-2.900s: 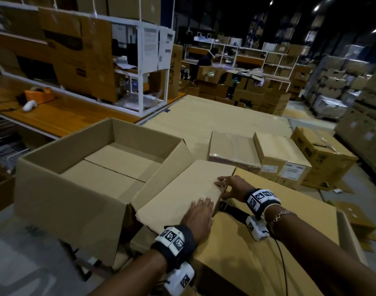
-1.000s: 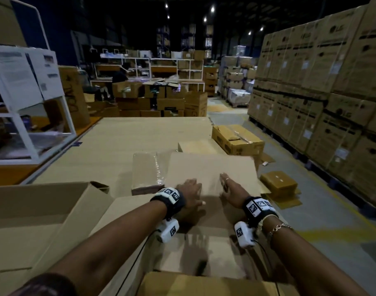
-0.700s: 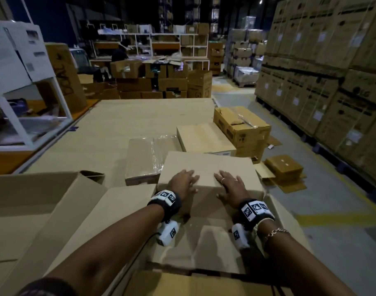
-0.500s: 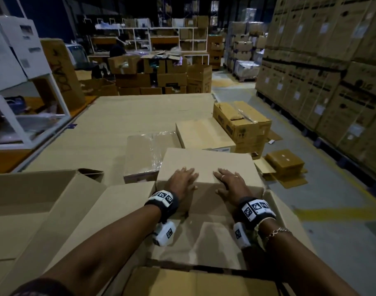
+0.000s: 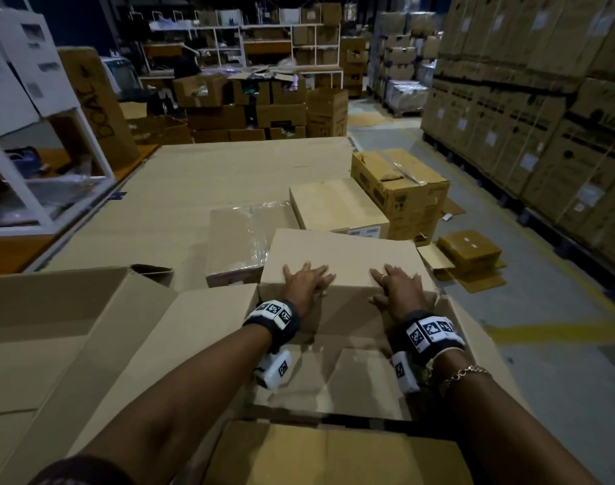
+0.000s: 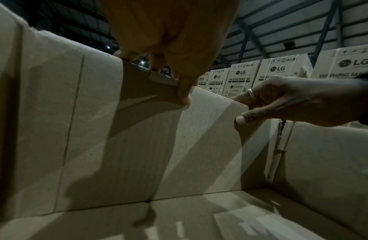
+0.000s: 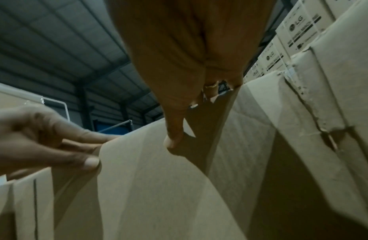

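Note:
An open cardboard box [image 5: 334, 379] stands right in front of me, its four flaps spread outward. Both hands are on the far flap [image 5: 344, 253], which is bent outward over the box's far wall [image 6: 158, 146]. My left hand [image 5: 307, 281] lays its fingers on top of the flap, and its thumb [image 6: 184, 99] presses the inner wall below the fold. A little to the right, my right hand [image 5: 398, 288] holds the same fold, thumb [image 7: 172, 139] inside and ringed fingers over the edge. The box floor is bare.
A second open box [image 5: 54, 327] sits at my left. Beyond the flap lie a film-wrapped packet [image 5: 239, 239], a small carton [image 5: 337, 208] and a taped carton [image 5: 400, 183]. Flattened cardboard [image 5: 470, 250] lies on the floor. Stacked cartons [image 5: 543, 117] wall the right; white shelving [image 5: 36, 134] stands left.
My view swung from the left box to this one. Both hands moved onto its far flap and bent it outward and down over the last second.

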